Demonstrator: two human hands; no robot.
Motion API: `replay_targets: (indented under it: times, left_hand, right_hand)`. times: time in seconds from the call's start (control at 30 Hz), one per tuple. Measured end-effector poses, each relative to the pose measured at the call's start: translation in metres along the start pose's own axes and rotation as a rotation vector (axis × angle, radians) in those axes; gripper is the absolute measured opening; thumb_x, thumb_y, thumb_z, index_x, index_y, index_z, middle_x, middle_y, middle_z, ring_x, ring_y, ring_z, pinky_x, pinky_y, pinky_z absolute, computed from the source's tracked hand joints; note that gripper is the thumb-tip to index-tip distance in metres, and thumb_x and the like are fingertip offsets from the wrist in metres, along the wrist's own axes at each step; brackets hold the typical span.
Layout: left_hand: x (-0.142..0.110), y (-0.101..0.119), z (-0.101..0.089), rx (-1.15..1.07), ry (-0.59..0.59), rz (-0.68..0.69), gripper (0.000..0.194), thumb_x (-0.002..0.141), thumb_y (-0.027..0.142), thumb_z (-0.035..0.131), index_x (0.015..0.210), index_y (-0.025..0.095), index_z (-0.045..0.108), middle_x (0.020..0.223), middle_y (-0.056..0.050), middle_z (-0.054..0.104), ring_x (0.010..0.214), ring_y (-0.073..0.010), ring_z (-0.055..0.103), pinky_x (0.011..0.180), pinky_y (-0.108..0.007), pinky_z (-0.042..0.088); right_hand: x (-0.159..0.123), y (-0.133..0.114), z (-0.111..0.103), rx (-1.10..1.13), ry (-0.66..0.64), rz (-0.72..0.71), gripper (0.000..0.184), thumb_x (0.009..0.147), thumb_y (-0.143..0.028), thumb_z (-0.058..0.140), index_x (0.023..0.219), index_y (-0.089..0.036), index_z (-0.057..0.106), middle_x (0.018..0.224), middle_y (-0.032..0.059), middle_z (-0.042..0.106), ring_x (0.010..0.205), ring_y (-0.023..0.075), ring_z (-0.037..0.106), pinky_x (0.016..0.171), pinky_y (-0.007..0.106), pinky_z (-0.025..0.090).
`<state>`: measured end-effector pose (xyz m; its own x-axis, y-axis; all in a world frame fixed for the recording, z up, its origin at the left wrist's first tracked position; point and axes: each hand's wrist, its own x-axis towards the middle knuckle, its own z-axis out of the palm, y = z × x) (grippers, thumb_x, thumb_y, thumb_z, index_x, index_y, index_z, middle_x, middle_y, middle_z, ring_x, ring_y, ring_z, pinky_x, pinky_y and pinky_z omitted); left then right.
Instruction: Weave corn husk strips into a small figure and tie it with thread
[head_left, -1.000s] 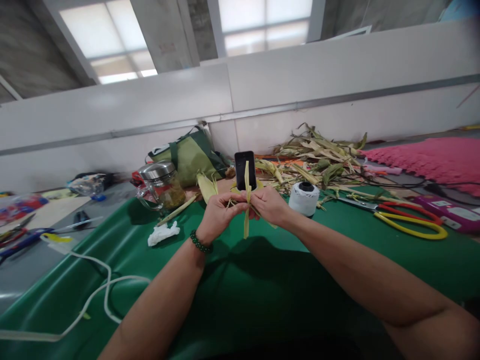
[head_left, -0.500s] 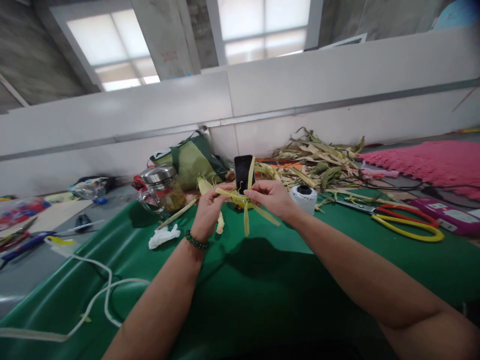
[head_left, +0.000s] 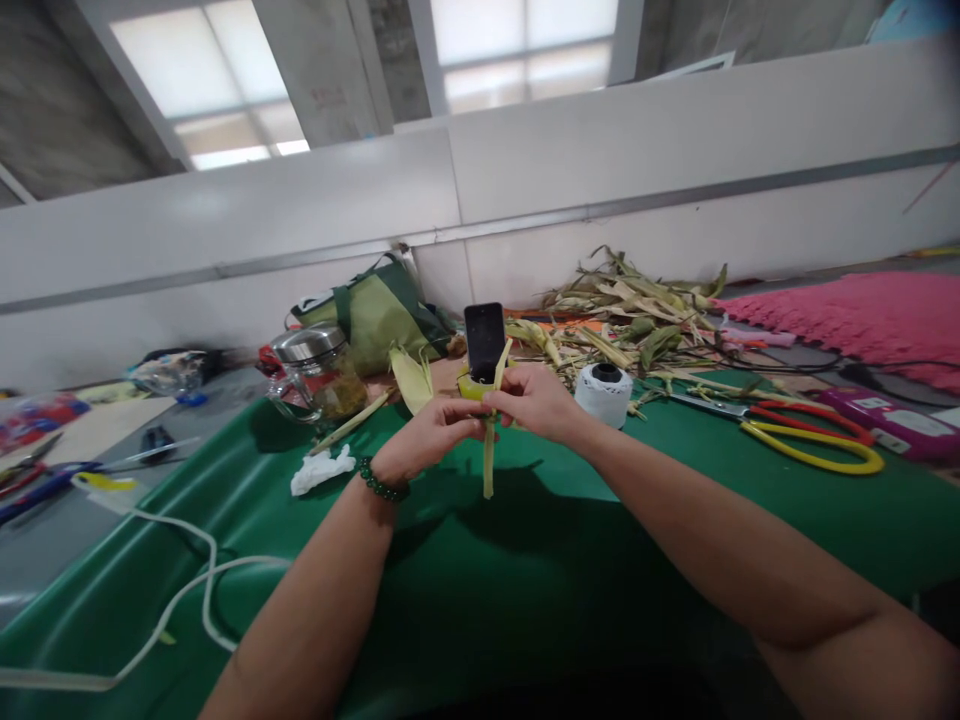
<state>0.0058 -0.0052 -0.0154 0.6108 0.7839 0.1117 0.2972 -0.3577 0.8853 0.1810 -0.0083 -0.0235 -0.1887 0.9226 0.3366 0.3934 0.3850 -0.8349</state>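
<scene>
Strips of pale yellow-green corn husk (head_left: 489,470) are held up above the green-covered table, one hanging down and one end pointing up. My right hand (head_left: 541,402) pinches the husk strips from the right, thumb against fingers. From the left, my left hand (head_left: 431,438) closes on the lower part of the husk, its fingertips partly hidden behind the strips. A green bead bracelet (head_left: 381,482) is on the left wrist. Just behind the hands a dark phone (head_left: 485,338) stands upright by a yellow round thing (head_left: 471,384), partly covered by the right hand.
A white thread spool (head_left: 602,400) and large scissors (head_left: 810,440) lie to the right. Dried husks (head_left: 637,300) are heaped at the back. On the left are a glass jar (head_left: 319,375), a crumpled white tissue (head_left: 322,470), a green bag (head_left: 386,315) and a white cord (head_left: 206,555).
My hands drew apart with the husk strips spread crosswise, then came together again. The left hand now sits lower on the strips, and the sideways ends are no longer in sight.
</scene>
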Motion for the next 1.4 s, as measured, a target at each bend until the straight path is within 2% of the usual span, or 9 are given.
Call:
replay_targets:
  times: [0.23,0.3,0.43,0.57,0.77,0.93,1.1,1.23,1.4]
  left_hand:
    - [0.004,-0.009,0.007,-0.092,-0.03,-0.003,0.021,0.072,0.03,0.07,0.083,0.013,0.073,0.068,-0.002,0.068,0.065,-0.0135,0.058,0.066,-0.025,0.048]
    - [0.005,-0.011,0.007,-0.124,-0.052,0.018,0.02,0.073,0.032,0.069,0.082,0.014,0.072,0.069,-0.003,0.068,0.065,-0.0133,0.058,0.068,-0.026,0.048]
    - [0.003,-0.006,0.005,-0.108,-0.112,0.042,0.023,0.077,0.032,0.066,0.091,0.016,0.073,0.073,-0.005,0.069,0.069,-0.0149,0.061,0.072,-0.026,0.048]
    - [0.001,-0.001,0.004,-0.102,-0.175,0.047,0.03,0.08,0.036,0.062,0.101,0.017,0.072,0.078,-0.005,0.07,0.074,-0.0157,0.062,0.075,-0.027,0.048]
    - [0.005,-0.01,0.01,-0.091,-0.074,-0.011,0.023,0.067,0.036,0.074,0.076,0.015,0.076,0.073,-0.005,0.07,0.068,-0.0155,0.058,0.067,-0.027,0.046]
    - [0.006,-0.01,0.012,-0.032,0.008,-0.014,0.022,0.064,0.036,0.075,0.063,0.014,0.073,0.057,0.0,0.061,0.055,-0.0109,0.049,0.057,-0.024,0.041]
    - [0.005,-0.007,0.016,-0.02,0.054,0.008,0.019,0.069,0.033,0.068,0.067,0.015,0.074,0.05,0.001,0.058,0.048,-0.0097,0.046,0.049,-0.022,0.038]
    - [0.006,-0.008,0.019,0.005,0.069,0.044,0.026,0.072,0.036,0.067,0.057,0.015,0.07,0.048,-0.001,0.059,0.048,-0.0111,0.051,0.05,-0.022,0.041]
    - [0.009,-0.015,0.019,-0.147,0.113,-0.03,0.032,0.065,0.047,0.074,0.07,0.015,0.075,0.063,-0.005,0.069,0.057,-0.0139,0.058,0.059,-0.025,0.049]
  right_hand:
    - [-0.001,0.002,0.005,-0.143,0.044,-0.134,0.04,0.072,-0.028,0.062,0.043,-0.017,0.037,0.042,-0.0068,0.032,0.045,0.0057,0.029,0.045,0.023,0.019]
    - [-0.001,0.001,0.005,-0.073,0.046,-0.15,0.038,0.072,-0.031,0.062,0.045,-0.017,0.039,0.044,-0.0065,0.034,0.046,0.0059,0.031,0.045,0.023,0.021]
    - [-0.001,0.0,0.0,0.161,0.036,-0.1,0.016,0.07,-0.028,0.061,0.062,-0.017,0.053,0.051,-0.0041,0.051,0.047,0.0083,0.045,0.046,0.021,0.034]
    - [-0.001,0.0,-0.003,0.278,-0.033,-0.046,0.016,0.071,-0.03,0.061,0.067,-0.017,0.053,0.051,-0.003,0.055,0.045,0.0093,0.049,0.046,0.023,0.04]
    - [-0.003,0.001,0.004,0.067,-0.017,-0.175,0.032,0.074,-0.039,0.062,0.054,-0.017,0.048,0.048,-0.0039,0.048,0.045,0.0073,0.041,0.044,0.022,0.028]
    - [-0.003,0.001,0.003,-0.029,0.055,-0.239,0.033,0.078,-0.037,0.058,0.052,-0.016,0.052,0.05,-0.0008,0.054,0.048,0.0088,0.044,0.047,0.023,0.03]
    - [-0.001,0.002,-0.004,0.035,0.148,-0.156,0.033,0.075,-0.037,0.061,0.05,-0.017,0.052,0.048,-0.0006,0.054,0.045,0.0085,0.045,0.045,0.022,0.032]
    - [0.006,0.008,-0.009,0.132,0.179,-0.09,0.036,0.072,-0.042,0.065,0.049,-0.017,0.052,0.046,-0.0009,0.053,0.043,0.008,0.043,0.043,0.023,0.033]
    - [0.016,0.016,-0.011,0.178,0.051,-0.06,0.041,0.07,-0.052,0.065,0.053,-0.017,0.053,0.048,-0.0013,0.055,0.041,0.0078,0.046,0.042,0.021,0.035]
